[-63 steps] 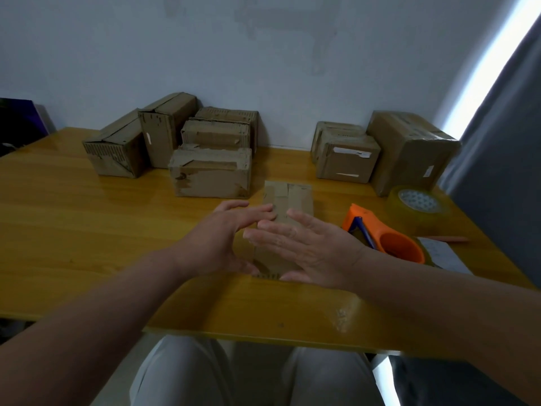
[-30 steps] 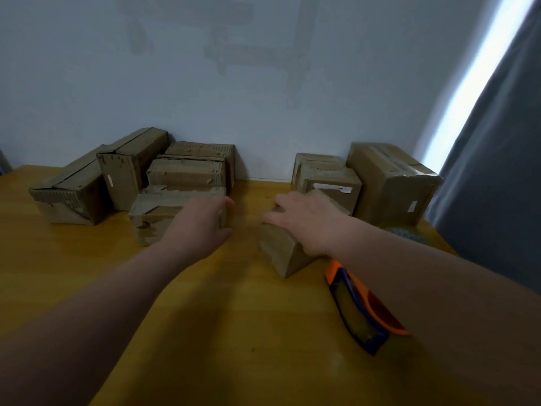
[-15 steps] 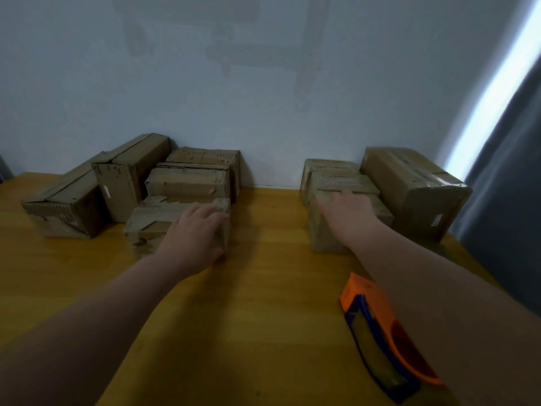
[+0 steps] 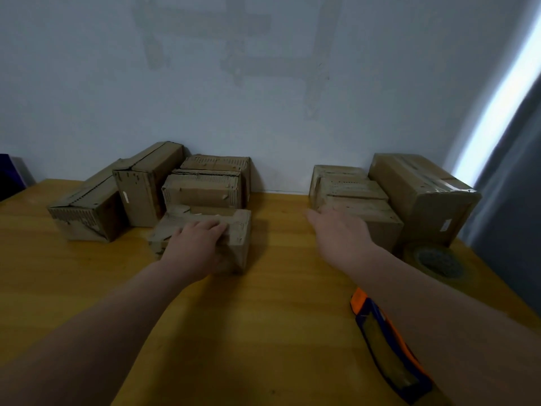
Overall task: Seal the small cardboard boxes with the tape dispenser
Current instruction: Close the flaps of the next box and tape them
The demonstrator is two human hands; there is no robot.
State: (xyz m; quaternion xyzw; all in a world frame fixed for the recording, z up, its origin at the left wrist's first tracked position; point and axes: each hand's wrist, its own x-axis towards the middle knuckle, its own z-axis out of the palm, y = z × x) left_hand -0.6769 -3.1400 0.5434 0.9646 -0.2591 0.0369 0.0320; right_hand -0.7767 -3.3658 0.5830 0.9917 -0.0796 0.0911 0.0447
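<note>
My left hand [image 4: 193, 244] grips a worn small cardboard box [image 4: 240, 230] at the front of the left stack, with the fingers curled over its top. My right hand [image 4: 339, 232] hovers with straight fingers at the front left corner of another small cardboard box [image 4: 383, 221], which stands against the right stack; I cannot tell whether it touches the box. The orange and blue tape dispenser [image 4: 386, 344] lies on the yellow wooden table [image 4: 263, 317], partly hidden under my right forearm.
Several more small boxes [image 4: 202, 189] stand behind the left one by the wall. A large taped box [image 4: 424, 194] sits at the far right, a roll of clear tape [image 4: 439, 262] in front of it. A grey curtain [image 4: 515, 200] hangs beyond the table's right edge.
My right hand carried a small box from the table's middle to the right stack and has now lifted off it. My left hand reached the front box of the left stack and closed on it.
</note>
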